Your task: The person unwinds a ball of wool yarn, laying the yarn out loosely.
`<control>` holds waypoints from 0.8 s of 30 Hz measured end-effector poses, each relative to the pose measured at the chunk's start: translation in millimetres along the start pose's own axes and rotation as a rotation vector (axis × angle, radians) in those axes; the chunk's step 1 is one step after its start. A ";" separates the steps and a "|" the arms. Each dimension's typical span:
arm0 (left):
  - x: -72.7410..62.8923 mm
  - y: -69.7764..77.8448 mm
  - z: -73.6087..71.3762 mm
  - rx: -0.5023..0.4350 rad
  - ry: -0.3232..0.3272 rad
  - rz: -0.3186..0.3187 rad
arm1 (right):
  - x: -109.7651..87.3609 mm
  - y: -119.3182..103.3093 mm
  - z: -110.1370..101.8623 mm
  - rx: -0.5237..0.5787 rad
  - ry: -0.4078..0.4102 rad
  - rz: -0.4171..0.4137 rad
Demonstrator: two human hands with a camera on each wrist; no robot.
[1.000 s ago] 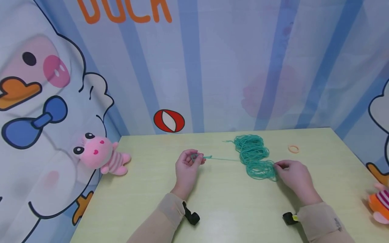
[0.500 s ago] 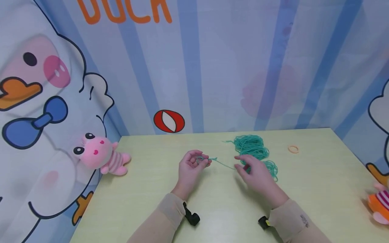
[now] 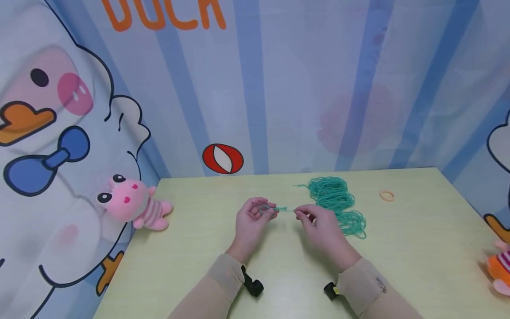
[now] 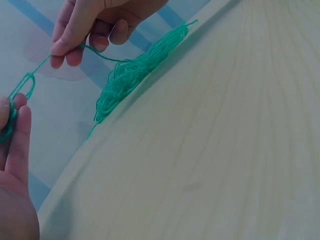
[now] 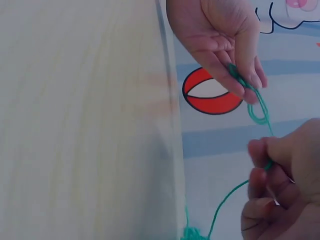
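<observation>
Between thumb and fingers, my left hand (image 3: 252, 222) pinches a small looped bundle of green yarn (image 5: 258, 111). A single strand leads from it to my right hand (image 3: 323, 229), whose thumb and index finger pinch that strand a short way off. In the left wrist view the strand (image 4: 104, 55) runs on past the right fingers to the loose pile of green yarn (image 3: 331, 193). That pile lies on the table behind the right hand, in two lobes, and the hand hides part of it in the head view.
An orange ring (image 3: 387, 196) lies right of the pile. A pink plush toy (image 3: 139, 201) sits at the table's left edge, and an orange and striped toy (image 3: 501, 270) at the right. A printed curtain (image 3: 295, 88) hangs behind the table (image 3: 191, 274).
My right hand has moved left from the pile's right side and now pinches the strand near the left hand. The left hand has shifted slightly right, still holding the yarn loops.
</observation>
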State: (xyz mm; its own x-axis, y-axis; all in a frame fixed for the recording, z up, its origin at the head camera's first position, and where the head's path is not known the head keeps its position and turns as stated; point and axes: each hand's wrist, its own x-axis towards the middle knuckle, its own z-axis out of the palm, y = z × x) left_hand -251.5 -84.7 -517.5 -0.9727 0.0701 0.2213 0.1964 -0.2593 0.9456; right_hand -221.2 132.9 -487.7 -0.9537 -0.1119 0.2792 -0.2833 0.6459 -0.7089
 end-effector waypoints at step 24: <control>2.9 -3.5 -2.6 0.088 0.103 0.019 | -24.6 55.7 -84.0 -0.087 0.291 0.079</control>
State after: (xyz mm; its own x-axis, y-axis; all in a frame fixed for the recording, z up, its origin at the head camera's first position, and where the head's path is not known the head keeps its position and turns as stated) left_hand -255.3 -86.2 -520.8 -0.9754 -0.0344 0.2175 0.2202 -0.1736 0.9599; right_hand -205.1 235.0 -479.6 -0.9000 0.1538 0.4078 -0.1879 0.7074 -0.6814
